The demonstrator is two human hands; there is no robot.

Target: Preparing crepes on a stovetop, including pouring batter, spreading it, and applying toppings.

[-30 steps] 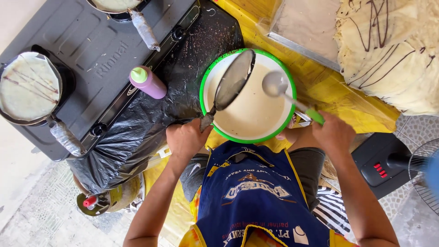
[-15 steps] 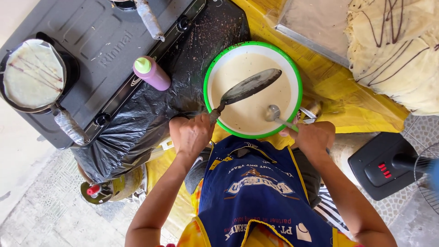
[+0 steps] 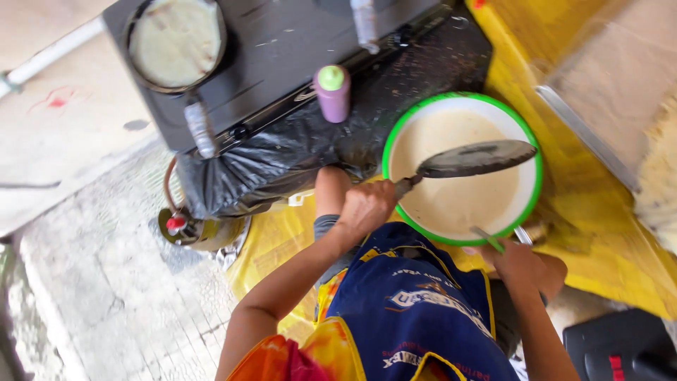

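Pan (image 3: 476,159) hangs over batter bowl (image 3: 534,185), just past left hand (image 3: 365,206); fingers wrapped tight round its handle, pan tilted above the batter. Right hand (image 3: 515,259) at bowl's near rim, fingers pinching a green-handled ladle (image 3: 488,239). Purple bottle (image 3: 333,93) and stove (image 3: 282,63) beyond left fingers; second pan (image 3: 176,42) with crepe on stove

Occluded and cropped items

I cannot see the thin green-handled utensil (image 3: 488,240) end; frame edges crop the black fan housing (image 3: 620,346).
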